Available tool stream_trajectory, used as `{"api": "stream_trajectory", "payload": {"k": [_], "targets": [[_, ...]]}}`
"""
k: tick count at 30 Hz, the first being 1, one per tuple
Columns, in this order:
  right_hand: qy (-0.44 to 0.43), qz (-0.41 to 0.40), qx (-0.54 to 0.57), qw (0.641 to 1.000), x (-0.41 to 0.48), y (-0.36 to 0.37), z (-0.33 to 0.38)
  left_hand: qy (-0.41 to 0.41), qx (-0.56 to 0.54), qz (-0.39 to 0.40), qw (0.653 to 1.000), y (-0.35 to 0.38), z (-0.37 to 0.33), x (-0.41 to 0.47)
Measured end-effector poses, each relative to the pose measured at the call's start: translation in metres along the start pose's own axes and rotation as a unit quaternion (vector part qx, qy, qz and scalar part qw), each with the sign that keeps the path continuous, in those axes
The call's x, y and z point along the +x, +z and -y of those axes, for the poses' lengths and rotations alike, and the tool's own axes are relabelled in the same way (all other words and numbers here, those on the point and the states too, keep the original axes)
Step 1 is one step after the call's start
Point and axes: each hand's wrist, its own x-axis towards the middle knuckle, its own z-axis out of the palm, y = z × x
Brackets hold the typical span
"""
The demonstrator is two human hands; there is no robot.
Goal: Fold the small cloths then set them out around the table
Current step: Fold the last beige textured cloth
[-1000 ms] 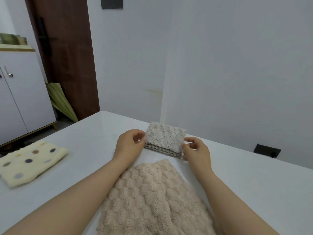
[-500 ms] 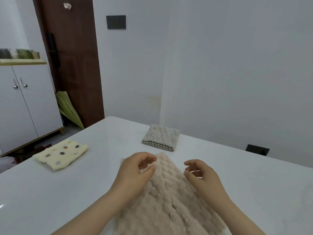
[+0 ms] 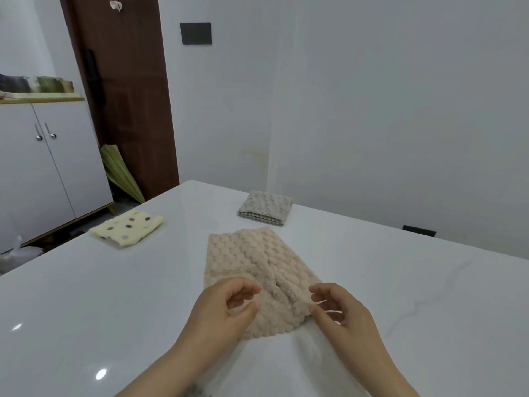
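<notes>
Near centre of white counter (image 3: 114, 310), rumpled beige cloth (image 3: 252, 259). Over its near edge, left hand (image 3: 223, 310) loosely curled, gripping nothing; right hand (image 3: 343, 316) at its right corner, grip unclear. Beyond, folded grey cloth (image 3: 266, 207); leftward, dotted cloth (image 3: 127, 228).

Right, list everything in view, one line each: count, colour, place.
table: one, glossy white, fills the foreground
bubble-textured cloth: one, beige, rumpled on the table by the hands
knitted cloth: one, grey, folded, far table edge
spotted cloth: one, pale yellow, folded, table's left edge
door: one, dark brown, back left
cabinet: one, white, two doors, far left
umbrella: one, green, leaning between cabinet and door
wall plate: one, black, high beside the door
socket: one, black, low on right wall
left hand: fingers curled over the beige cloth's near edge; grip unclear
right hand: fingers curled at that cloth's right side; grip unclear
</notes>
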Motion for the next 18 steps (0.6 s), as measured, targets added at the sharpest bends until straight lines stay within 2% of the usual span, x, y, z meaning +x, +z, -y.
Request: {"api": "stream_trajectory", "payload": {"k": [9, 14, 18], "targets": [[0.011, -0.016, 0.017, 1.000, -0.055, 0.003, -0.007, 0.036, 0.105, 0.023, 0.994, 0.002, -0.001, -0.042], [0.015, -0.041, 0.037, 0.998, -0.070, 0.009, -0.015, 0.059, 0.224, 0.042, 0.972, 0.000, 0.004, -0.047], [0.010, -0.069, 0.040, 0.997, -0.074, 0.011, -0.022, 0.049, 0.277, 0.046, 0.958, 0.001, 0.014, -0.044]]}}
